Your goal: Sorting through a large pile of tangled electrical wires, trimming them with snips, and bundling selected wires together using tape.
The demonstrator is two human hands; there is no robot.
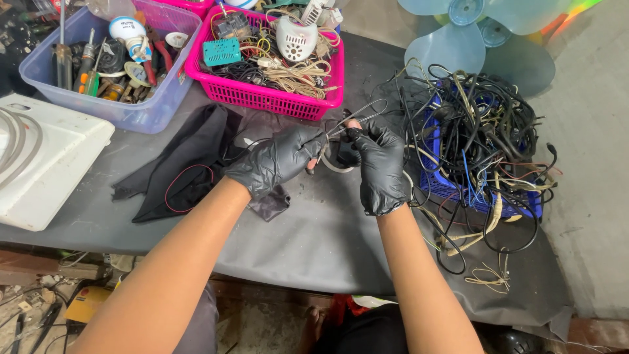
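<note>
Hands in 2 black glossy gloves meet over the middle of the surface [308,242], which is draped in a dull grey sheet. The left hand [278,160] is closed, its grip pinched on a thin pale wire [357,113]; the right hand [380,167] is closed too, fingertips clamped on the same wire just beside the left. From the pinch the wire runs up and to the right, its long axis slanting toward the far edge of the surface, and a pale loop of it curls down between the 2 hands.

Baskets number 3. A pink plastic lattice basket [262,98] sits at the far edge, filled with beige cords and small plastic parts. A translucent lilac tub [141,115] stands to its left, toward the far left corner, holding screwdrivers and pliers. A blue lattice basket [452,190] at the right edge is almost buried under a tangled heap of black cables [478,124], with a few blue, red and cream strands among them.

1 black cloth [190,164], soft and crumpled, lies left of the hands. 1 white moulded plastic panel [46,164] overhangs the left edge. 1 pale blue translucent fan blade [472,39] lies beyond the far right corner.
</note>
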